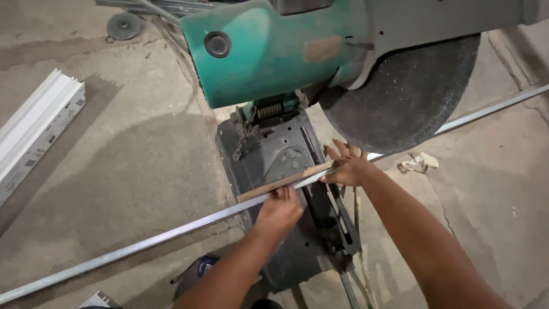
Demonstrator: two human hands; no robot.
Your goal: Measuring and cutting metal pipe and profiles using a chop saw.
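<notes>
1. Bare grey concrete floor (131, 171), cracked and dusty, carries everything in view.
2. One green-bodied chop saw (269, 54) stands over its dark metal base (274, 154), with one dark abrasive cutting disc (406, 97) raised above the right hand.
3. One long thin silver metal bar (143, 243) runs slantwise across the base, from far out beyond the left hand's grip to well past the right hand's; its surface is pale, straight and slightly shiny.
4. One short brown wooden strip (286, 180) lies along the bar on the base, between the two hands and touching the bar's far side.
5. Two hands work the bar. The left hand (278, 210) rests on top of it, fingers curled over and pressing down on it near the wooden strip; whether the grip closes fully round the bar cannot be told.
6. The right hand (347, 167) lies with fingers spread and loosely bent, touching the bar and the strip's end just under the disc; its grip is open, not clenched.
7. One white ribbed profile section (37, 129) lies well away past the left hand, one crumpled pale scrap (418, 162) lies just beyond the right hand, and one round dark disc (124, 26) lies beyond the saw.
</notes>
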